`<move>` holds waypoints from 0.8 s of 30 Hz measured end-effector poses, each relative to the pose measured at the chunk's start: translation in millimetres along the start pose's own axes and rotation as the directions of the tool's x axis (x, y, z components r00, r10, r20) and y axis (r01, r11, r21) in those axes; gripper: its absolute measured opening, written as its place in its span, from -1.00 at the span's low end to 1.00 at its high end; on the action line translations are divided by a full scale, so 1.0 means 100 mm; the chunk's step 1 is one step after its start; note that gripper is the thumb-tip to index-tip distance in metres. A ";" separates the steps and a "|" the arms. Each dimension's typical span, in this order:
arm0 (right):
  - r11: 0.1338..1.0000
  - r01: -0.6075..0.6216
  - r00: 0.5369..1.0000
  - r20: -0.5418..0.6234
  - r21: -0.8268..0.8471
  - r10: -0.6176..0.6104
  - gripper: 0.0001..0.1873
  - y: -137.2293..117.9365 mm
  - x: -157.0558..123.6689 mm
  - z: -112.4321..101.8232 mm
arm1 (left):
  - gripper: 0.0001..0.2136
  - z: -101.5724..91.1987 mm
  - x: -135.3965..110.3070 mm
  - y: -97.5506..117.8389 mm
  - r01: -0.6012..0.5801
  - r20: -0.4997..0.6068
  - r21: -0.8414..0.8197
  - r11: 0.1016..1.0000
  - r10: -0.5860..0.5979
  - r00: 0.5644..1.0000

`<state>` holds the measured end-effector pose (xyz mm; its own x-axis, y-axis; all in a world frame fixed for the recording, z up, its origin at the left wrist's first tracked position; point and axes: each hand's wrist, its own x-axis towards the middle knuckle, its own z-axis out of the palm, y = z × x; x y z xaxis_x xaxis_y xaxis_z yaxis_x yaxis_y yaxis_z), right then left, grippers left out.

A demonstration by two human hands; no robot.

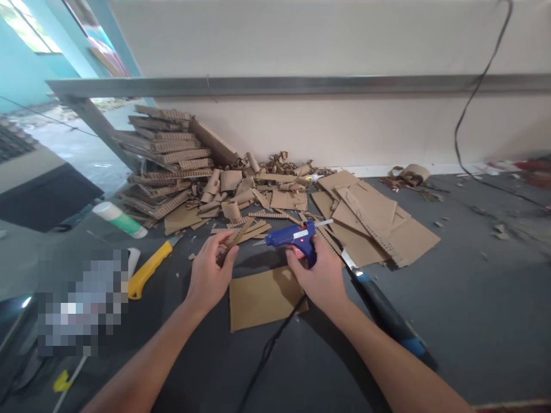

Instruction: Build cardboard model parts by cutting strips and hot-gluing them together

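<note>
A blue hot glue gun (pixel 284 236) is gripped in my right hand (pixel 319 274). A pale glue stick pokes out of its back, a small red light glows on its side, and its nozzle points left. My left hand (pixel 212 268) is closed, with thumb and fingers around a narrow cardboard strip (pixel 241 230); part of the strip is hidden by the fingers. Below and between both hands a rectangular cardboard piece (pixel 263 301) lies flat on the dark table (pixel 206 373). The gun's black cord (pixel 269 347) crosses that piece's right side.
Cardboard strips (pixel 172 155) are stacked at the back left, beside loose scraps (pixel 232 180). Flat cardboard sheets (pixel 365 212) lie to the right. A black-and-blue cutter (pixel 383 307) is near my right forearm. On the left are a yellow-handled cutter (pixel 150 267) and a white-green tube (pixel 120 219).
</note>
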<state>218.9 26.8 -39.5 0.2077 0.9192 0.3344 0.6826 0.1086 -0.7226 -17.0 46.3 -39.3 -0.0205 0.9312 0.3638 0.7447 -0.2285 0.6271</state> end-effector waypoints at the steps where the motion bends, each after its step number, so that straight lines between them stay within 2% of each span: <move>1: 1.000 0.000 1.000 -0.004 -0.006 0.000 -0.72 0.00 0.00 0.00 | -0.60 -0.02 0.00 0.02 0.018 0.029 0.016 1.000 -0.018 0.999; 3: 1.000 -0.002 1.000 -0.008 -0.015 0.002 -0.72 0.00 0.01 0.01 | -0.57 -0.07 0.01 0.06 0.058 0.158 0.024 0.998 -0.061 0.986; 4: 1.000 -0.002 1.000 -0.010 -0.019 0.002 -0.72 0.00 0.02 0.01 | -0.55 -0.11 0.03 0.08 0.071 0.259 0.015 0.997 -0.073 0.963; 5: 1.000 -0.001 1.000 -0.013 -0.025 0.001 -0.72 0.01 0.03 0.01 | -0.50 -0.16 0.04 0.09 0.078 0.372 -0.001 0.997 -0.072 0.925; 7: 0.999 -0.008 0.999 -0.031 -0.039 0.006 -0.72 0.01 0.04 0.01 | -0.32 -0.26 0.08 0.10 0.065 0.581 -0.034 0.997 -0.033 0.813; 9: 0.999 -0.026 0.998 -0.059 -0.047 0.023 -0.71 0.02 0.04 0.01 | -0.14 -0.35 0.12 0.10 0.026 0.685 -0.036 0.999 0.006 0.728; 10: 0.998 -0.036 0.997 -0.073 -0.047 0.032 -0.70 0.03 0.05 0.00 | -0.11 -0.37 0.13 0.10 0.010 0.703 -0.025 1.000 0.011 0.711; 12: 0.998 -0.045 0.995 -0.095 -0.045 0.041 -0.70 0.03 0.06 -0.01 | -0.14 -0.37 0.14 0.08 -0.005 0.700 0.010 1.000 -0.004 0.715; 16: 0.997 -0.064 0.994 -0.093 -0.045 0.060 -0.70 0.01 0.07 -0.04 | -0.17 -0.28 0.11 0.07 -0.005 0.637 0.037 0.999 -0.020 0.770; 19: 0.994 -0.101 0.991 -0.097 -0.048 0.096 -0.70 0.00 0.08 -0.06 | -0.21 -0.26 0.09 0.10 -0.025 0.623 0.072 0.997 -0.025 0.782; 22: 0.990 -0.122 0.988 -0.101 -0.065 0.115 -0.69 0.01 0.09 -0.07 | -0.26 -0.32 0.09 0.10 -0.053 0.660 0.100 0.994 -0.026 0.751; 24: 0.991 -0.117 0.988 -0.105 -0.070 0.110 -0.70 0.01 0.09 -0.07 | -0.10 -0.38 0.10 0.08 -0.074 0.717 0.068 0.995 0.003 0.697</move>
<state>226.6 32.4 -32.8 0.3537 0.8807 0.3149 0.7006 -0.0264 -0.7130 -36.9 43.2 -4.7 0.4662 0.8521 -0.2380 0.7876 -0.2772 0.5503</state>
